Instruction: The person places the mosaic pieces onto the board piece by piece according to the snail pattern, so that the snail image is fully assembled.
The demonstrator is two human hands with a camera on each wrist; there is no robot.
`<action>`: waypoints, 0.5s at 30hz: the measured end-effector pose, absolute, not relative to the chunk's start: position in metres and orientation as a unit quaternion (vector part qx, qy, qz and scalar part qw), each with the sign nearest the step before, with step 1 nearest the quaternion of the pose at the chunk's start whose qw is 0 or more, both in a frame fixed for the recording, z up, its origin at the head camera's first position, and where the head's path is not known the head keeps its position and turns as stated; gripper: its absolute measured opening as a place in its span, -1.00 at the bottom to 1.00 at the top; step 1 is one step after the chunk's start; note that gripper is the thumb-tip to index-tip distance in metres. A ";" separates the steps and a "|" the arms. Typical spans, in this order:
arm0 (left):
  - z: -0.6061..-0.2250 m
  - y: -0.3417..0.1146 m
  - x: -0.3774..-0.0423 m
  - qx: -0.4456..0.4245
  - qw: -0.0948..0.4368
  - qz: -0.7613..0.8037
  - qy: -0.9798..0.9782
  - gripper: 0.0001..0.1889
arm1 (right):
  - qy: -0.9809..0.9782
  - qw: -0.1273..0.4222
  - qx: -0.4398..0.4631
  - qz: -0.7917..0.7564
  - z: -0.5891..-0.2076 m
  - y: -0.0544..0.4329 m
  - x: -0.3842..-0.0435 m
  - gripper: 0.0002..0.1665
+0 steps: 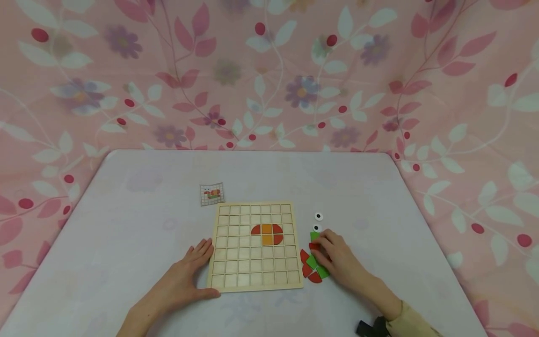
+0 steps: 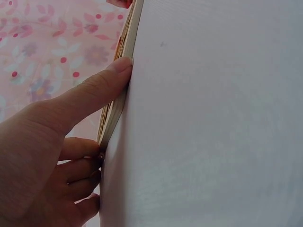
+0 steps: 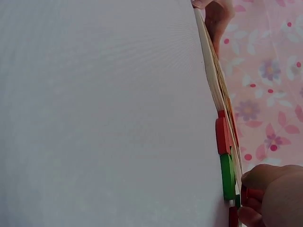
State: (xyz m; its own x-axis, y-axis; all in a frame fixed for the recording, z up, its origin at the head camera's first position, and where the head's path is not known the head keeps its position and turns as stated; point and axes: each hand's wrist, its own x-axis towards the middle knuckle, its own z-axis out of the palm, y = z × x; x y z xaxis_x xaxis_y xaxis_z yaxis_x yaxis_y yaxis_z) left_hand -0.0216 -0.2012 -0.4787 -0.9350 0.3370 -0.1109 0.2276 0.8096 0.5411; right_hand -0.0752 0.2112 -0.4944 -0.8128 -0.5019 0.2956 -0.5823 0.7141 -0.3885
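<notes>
Steady the wooden board [image 1: 254, 246] with flat left hand [image 1: 187, 274]; pinch one red piece [image 1: 314, 246] cleanly from the pile [image 1: 313, 267] beside the board, right hand [image 1: 338, 261] curled on it.

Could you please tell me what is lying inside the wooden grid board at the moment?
The grid board holds two orange squares flanked by red curved pieces, near its upper middle. Its other cells look bare. The left hand only steadies its edge, covering no cells.
</notes>
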 end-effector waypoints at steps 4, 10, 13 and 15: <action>-0.479 -0.202 -0.021 0.149 0.100 0.275 0.944 0.19 | -0.902 0.100 0.332 0.259 -0.493 0.198 -0.079 -0.73; -0.479 -0.202 -0.020 0.149 0.100 0.278 0.944 0.20 | -0.885 0.099 0.373 0.261 -0.492 0.174 -0.087 -0.73; -0.479 -0.202 -0.020 0.146 0.101 0.285 0.942 0.20 | -0.885 0.098 0.379 0.251 -0.491 0.164 -0.092 -0.74; -0.479 -0.201 -0.020 0.146 0.102 0.289 0.941 0.20 | -0.885 0.103 0.384 0.242 -0.491 0.159 -0.095 -0.75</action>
